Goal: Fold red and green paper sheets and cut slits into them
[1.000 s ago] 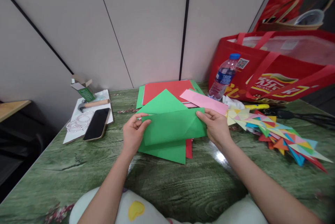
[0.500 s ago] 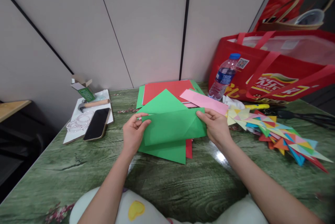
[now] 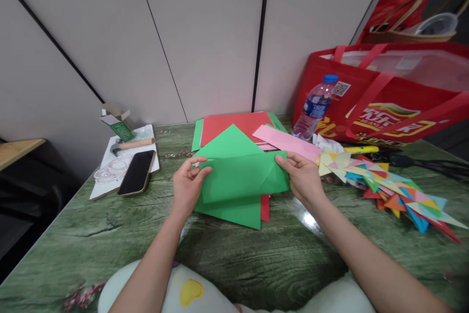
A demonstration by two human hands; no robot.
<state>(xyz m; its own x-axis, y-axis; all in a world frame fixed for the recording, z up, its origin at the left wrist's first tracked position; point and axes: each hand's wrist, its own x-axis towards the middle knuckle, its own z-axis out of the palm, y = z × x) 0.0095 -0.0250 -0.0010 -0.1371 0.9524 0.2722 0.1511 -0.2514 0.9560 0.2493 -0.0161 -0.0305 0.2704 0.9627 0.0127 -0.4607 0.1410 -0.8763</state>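
Note:
A green paper strip (image 3: 244, 177), creased near its right end, is stretched level between my two hands. My left hand (image 3: 188, 181) pinches its left end, thumb in front. At the upper right corner my right hand (image 3: 302, 174) grips it between thumb and fingers. Behind and below the strip lies a larger green paper sheet (image 3: 230, 215), partly covered by it, with one pointed corner toward the wall. A bit of red paper (image 3: 265, 208) peeks out from under that sheet. Just beyond my right hand is a pink paper strip (image 3: 287, 142).
Red sheets (image 3: 234, 125) are stacked by the wall. To the left are a phone (image 3: 137, 172), a hammer (image 3: 134, 144), beads (image 3: 113, 167) and a small green box (image 3: 122, 130). On the right stand a water bottle (image 3: 311, 113), a red bag (image 3: 392, 93) and folded coloured paper pieces (image 3: 395, 188).
Hands and green strip hold almost the same place. The whole view has shifted very slightly; nothing has been picked up or let go.

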